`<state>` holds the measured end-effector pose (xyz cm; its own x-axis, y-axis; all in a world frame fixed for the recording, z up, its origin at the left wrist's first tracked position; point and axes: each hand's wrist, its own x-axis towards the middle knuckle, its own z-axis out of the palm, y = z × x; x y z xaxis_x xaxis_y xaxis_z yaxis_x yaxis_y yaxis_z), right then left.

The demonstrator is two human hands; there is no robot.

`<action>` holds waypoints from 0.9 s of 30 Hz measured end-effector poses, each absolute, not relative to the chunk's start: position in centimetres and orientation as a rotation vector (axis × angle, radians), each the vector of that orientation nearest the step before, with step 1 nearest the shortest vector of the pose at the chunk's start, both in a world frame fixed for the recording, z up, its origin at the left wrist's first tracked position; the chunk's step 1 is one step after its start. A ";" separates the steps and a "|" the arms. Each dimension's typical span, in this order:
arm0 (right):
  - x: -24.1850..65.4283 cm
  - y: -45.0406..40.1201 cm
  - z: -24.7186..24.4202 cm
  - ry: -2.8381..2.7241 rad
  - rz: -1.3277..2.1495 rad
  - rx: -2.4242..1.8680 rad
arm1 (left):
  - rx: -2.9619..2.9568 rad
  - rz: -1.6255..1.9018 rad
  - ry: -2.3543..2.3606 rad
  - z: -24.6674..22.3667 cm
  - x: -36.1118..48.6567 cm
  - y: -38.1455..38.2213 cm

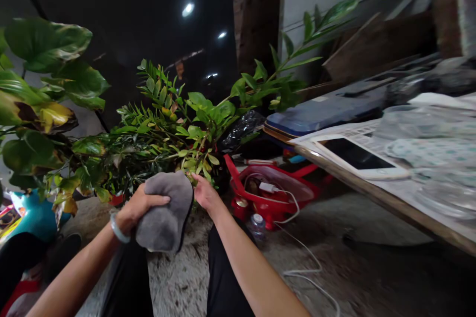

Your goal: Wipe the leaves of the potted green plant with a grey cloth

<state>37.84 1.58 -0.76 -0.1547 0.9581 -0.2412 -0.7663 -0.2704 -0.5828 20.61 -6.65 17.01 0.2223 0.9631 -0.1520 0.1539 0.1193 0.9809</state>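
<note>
Head view. My left hand (139, 206) has its fingers closed around a grey cloth (165, 213), which hangs over my knee just in front of the leafy plant (167, 133). My right hand (204, 193) reaches into the lower leaves beside the cloth; I cannot tell how far its fingers are closed. A red basket (271, 195) sits to the right, below the surface (390, 198) carrying a phone (359, 156).
</note>
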 end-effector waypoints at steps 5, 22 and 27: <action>38.0 1.2 -0.3 -0.381 1.735 -0.712 | 1.327 1.310 1.127 23.8 19.5 -6.1; 37.2 1.1 -0.2 -0.410 1.695 -0.767 | 1.278 0.986 1.075 18.2 16.8 -6.9; 36.1 1.0 0.8 -0.394 1.696 -0.816 | 1.232 1.199 1.094 16.1 17.4 -5.7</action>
<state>36.13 1.03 0.80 -0.1025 0.9450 -0.3106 -0.7109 -0.2880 -0.6416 17.37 -5.74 16.06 0.0797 0.9961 0.0367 -0.0544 -0.0324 0.9980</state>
